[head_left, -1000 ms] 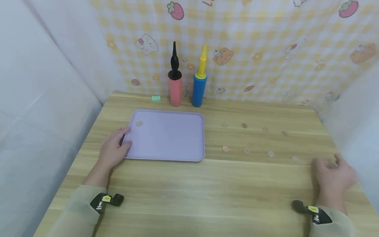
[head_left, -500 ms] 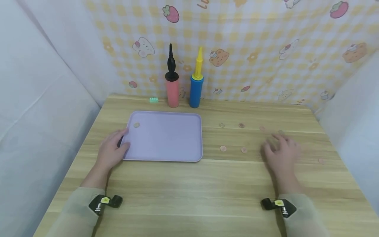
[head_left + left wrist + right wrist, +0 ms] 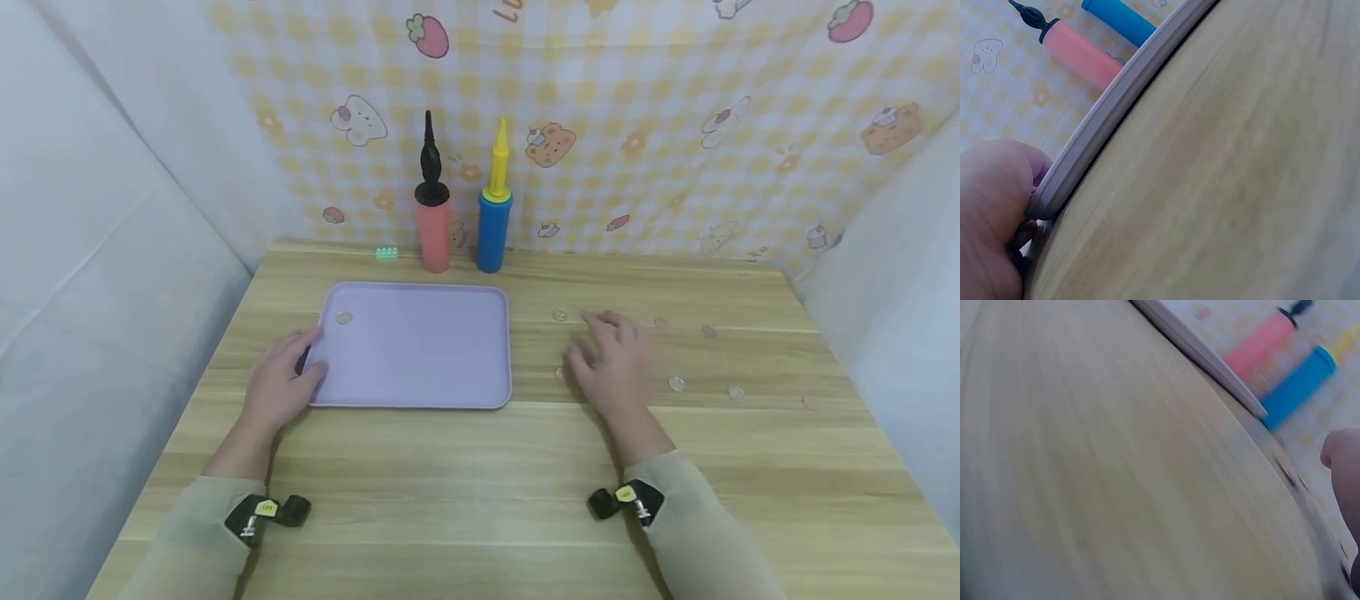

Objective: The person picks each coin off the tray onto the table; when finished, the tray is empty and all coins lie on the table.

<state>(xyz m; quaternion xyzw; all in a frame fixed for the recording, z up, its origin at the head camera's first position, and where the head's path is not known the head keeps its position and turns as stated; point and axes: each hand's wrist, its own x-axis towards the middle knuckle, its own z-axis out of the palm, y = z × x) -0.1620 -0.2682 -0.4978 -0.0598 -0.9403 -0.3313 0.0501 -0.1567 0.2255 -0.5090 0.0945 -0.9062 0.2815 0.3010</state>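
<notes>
My left hand (image 3: pixel 281 379) grips the left edge of a lilac tray (image 3: pixel 420 350), thumb over the rim. One coin (image 3: pixel 343 317) lies in the tray's upper left part. My right hand (image 3: pixel 613 362) is over the coins to the right of the tray, its fingers loosely bent and apart, with nothing seen between them. Near its fingertips lies a silvery coin (image 3: pixel 560 315); another coin is partly covered by the thumb. In the right wrist view, only part of the hand (image 3: pixel 1344 481) shows at the right edge, and the picture is blurred.
Farther right lie several more coins, among them a silvery coin (image 3: pixel 677 383) and a reddish coin (image 3: pixel 810 402). Behind the tray stand a pink balloon pump (image 3: pixel 432 237), a blue balloon pump (image 3: pixel 492 233) and a small green toy brick (image 3: pixel 387 253). A patterned curtain backs the table.
My right hand has swept left from the table's far right, across the coins, toward the tray. Coins it covered there are visible again. My left hand stays on the tray; the view shifted slightly.
</notes>
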